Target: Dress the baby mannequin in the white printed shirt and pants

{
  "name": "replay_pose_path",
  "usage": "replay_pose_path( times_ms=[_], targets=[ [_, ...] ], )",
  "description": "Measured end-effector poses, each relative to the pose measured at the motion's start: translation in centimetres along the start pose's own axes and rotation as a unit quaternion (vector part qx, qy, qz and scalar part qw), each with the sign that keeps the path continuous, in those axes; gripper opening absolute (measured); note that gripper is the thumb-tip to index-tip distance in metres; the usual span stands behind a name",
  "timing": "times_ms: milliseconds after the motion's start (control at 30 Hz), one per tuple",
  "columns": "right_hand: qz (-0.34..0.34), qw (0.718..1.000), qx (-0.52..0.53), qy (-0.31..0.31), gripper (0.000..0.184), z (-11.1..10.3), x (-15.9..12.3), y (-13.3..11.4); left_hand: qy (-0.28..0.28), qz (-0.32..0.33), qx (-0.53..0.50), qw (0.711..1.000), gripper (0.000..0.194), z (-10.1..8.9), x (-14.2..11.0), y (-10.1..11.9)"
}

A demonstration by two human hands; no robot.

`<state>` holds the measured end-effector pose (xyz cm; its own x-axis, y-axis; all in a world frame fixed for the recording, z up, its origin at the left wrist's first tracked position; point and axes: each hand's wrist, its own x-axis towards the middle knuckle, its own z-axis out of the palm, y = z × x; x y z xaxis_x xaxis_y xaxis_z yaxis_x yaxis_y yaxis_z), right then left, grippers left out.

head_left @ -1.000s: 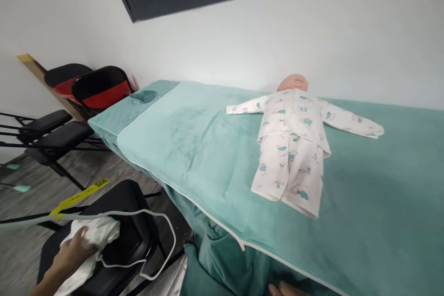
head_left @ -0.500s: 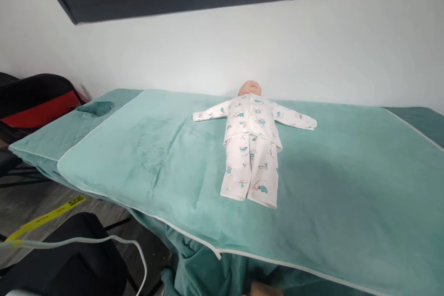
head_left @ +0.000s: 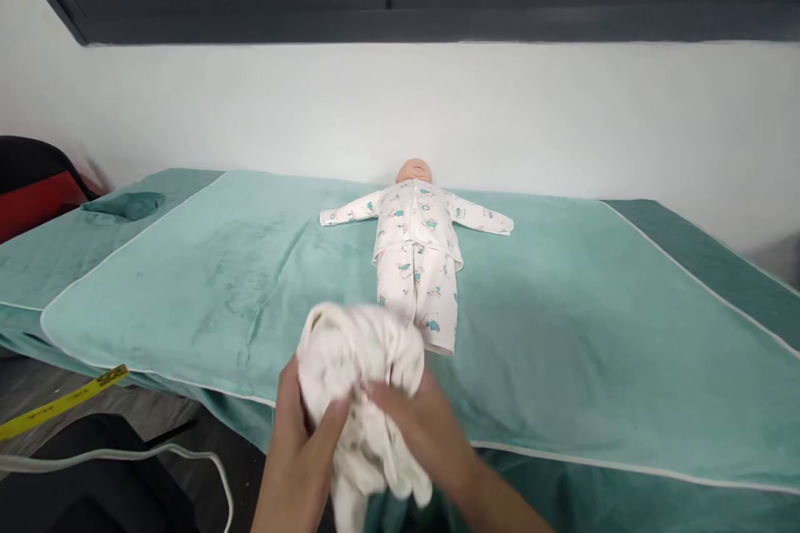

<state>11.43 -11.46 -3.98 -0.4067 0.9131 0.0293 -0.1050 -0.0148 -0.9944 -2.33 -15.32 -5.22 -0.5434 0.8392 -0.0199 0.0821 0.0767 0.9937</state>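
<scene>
A bunched white cloth (head_left: pixel 368 350), perhaps a small garment, is held up between my hands over the bed's near edge. My left hand (head_left: pixel 303 429) grips its left side, thumb across the front. My right hand (head_left: pixel 418 425) is closed on its right side, somewhat blurred, with the fingers partly hidden. Loose folds hang below. Beyond it a baby doll (head_left: pixel 413 170) lies on its back, sleeves stretched out. The doll wears a white printed top (head_left: pixel 416 216) and matching trousers (head_left: pixel 431 291); the cloth covers part of one trouser leg.
A green sheet with white piping (head_left: pixel 562 350) covers the bed against the wall, below a dark window frame (head_left: pixel 250 17). At left are a black and red chair (head_left: pixel 37 191), a black seat (head_left: pixel 112 483), a pale cable (head_left: pixel 125 454) and a yellow strip (head_left: pixel 62 406).
Both hands have come up into view with the white cloth between them. The camera has shifted, so the doll appears farther left. The doll itself lies as before.
</scene>
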Motion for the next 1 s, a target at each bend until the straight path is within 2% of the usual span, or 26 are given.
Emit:
replay_pose_path(
  times_ms=[33, 133, 233, 333, 400, 533, 667, 767, 900, 1000],
  targets=[
    [0.006, 0.999, 0.031, 0.024, 0.046, -0.3, 2.5, -0.2, 0.01, -0.021, -0.004, 1.0, 0.061, 1.0, 0.9, 0.6],
    [0.028, 0.99, 0.115, 0.083, 0.057, -0.9, 8.3, -0.7, -0.014, -0.016, -0.041, 0.999, 0.071, 3.3, 3.1, 1.9],
    [0.066, 0.978, 0.187, 0.068, 0.055, -1.0, 10.4, -0.9, -0.015, -0.016, -0.08, 0.997, 0.071, 4.0, 4.5, 1.8],
    [0.083, 0.974, 0.209, 0.031, 0.049, -1.7, 10.5, -0.9, -0.01, -0.038, -0.122, 0.992, 0.065, 3.4, 5.6, 1.1],
    [0.089, 0.975, 0.2, 0.03, 0.047, -2.8, 10.5, -1.0, -0.004, -0.054, -0.153, 0.987, 0.062, 2.4, 6.4, 0.8],
    [0.046, 0.979, 0.181, 0.079, 0.048, -5.9, 11.0, -2.2, 0.047, -0.039, -0.196, 0.979, 0.059, 0.7, 8.4, 0.8],
    [0.01, 0.98, 0.164, 0.111, 0.052, -7.7, 11.0, -3.4, 0.075, -0.003, -0.202, 0.977, 0.053, 0.1, 9.3, 1.1],
    [0.013, 0.984, 0.149, 0.095, 0.053, -8.1, 10.4, -3.6, 0.058, -0.003, -0.184, 0.981, 0.051, 0.4, 9.1, 0.9],
    [0.003, 0.983, 0.179, 0.048, 0.055, -7.8, 9.9, -3.3, 0.03, -0.008, -0.131, 0.991, 0.053, 1.1, 8.3, 0.5],
    [0.011, 0.984, 0.178, -0.013, 0.059, -6.9, 9.7, -3.0, 0.027, 0.009, -0.087, 0.996, 0.055, 1.8, 7.7, 0.8]
  ],
)
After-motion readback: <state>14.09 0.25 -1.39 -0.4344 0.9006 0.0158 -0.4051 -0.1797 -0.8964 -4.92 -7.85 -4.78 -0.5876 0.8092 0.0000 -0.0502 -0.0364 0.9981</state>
